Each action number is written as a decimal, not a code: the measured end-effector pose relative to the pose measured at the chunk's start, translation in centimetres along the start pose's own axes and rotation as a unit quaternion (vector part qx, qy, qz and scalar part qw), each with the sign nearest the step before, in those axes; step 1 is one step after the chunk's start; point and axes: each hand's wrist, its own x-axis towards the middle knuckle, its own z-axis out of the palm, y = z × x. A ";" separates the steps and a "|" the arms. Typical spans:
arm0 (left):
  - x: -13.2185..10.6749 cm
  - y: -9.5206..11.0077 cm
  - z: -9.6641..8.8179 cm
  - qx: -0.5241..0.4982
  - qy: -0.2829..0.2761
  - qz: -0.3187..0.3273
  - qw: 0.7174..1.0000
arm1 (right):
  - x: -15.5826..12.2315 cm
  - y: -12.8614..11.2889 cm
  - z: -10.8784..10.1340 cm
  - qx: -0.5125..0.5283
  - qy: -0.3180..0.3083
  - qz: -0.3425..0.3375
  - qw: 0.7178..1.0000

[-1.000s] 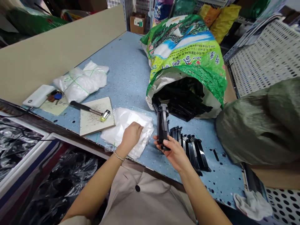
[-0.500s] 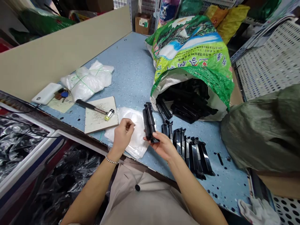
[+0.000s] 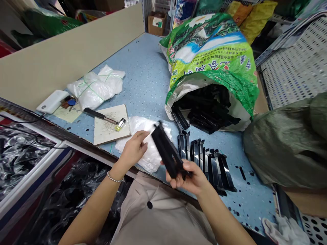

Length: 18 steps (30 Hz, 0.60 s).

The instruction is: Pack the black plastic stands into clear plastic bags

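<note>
A long black plastic part (image 3: 167, 153) is pinched at its lower end by the right hand (image 3: 190, 180), its long axis pointing to 11 o'clock, while the spread-fingered left hand (image 3: 133, 149) is held apart at 9 o'clock.

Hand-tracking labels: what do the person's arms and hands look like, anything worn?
Bare hands, no gloves, forearms uncovered. The left hand wears a silvery beaded bracelet and a thin gold-coloured ring; the right hand shows neither. Beige top with a dark round button.

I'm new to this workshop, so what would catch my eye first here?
The big green printed sack dominates the blue speckled table, with black plastic parts heaped in its mouth. In front, the right hand holds a black part beside a row of similar parts, while the left hand is over a white plastic bag.
</note>
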 end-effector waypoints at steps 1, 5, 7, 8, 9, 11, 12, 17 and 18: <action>-0.1 0.0 -0.1 -0.013 -0.003 0.010 1.000 | -0.2 0.6 -0.2 0.037 -0.012 0.054 0.998; -0.8 0.0 -0.6 0.043 0.001 0.007 0.999 | 0.5 2.2 -1.1 0.150 0.055 0.133 0.978; -1.3 0.1 -0.7 0.105 0.025 -0.010 0.994 | 1.1 2.5 -1.2 0.175 0.063 0.137 0.973; -1.6 0.2 -0.7 0.127 0.038 -0.008 0.991 | 1.4 2.4 -1.2 0.184 0.063 0.136 0.971; -1.9 0.4 -0.5 0.143 0.048 0.001 0.989 | 1.6 2.3 -1.0 0.192 0.062 0.132 0.971; -2.5 1.0 0.1 0.147 0.038 0.032 0.988 | 1.9 2.0 -0.8 0.202 0.060 0.122 0.970; -2.9 1.3 0.5 0.137 0.016 0.050 0.989 | 2.0 1.9 -0.6 0.206 0.057 0.114 0.970; -4.6 3.6 3.3 0.032 -0.127 0.152 0.980 | 2.9 1.9 0.0 0.144 0.125 -0.022 0.981; -4.8 4.0 3.6 0.017 -0.144 0.156 0.977 | 2.9 2.2 0.4 0.078 0.157 -0.064 0.982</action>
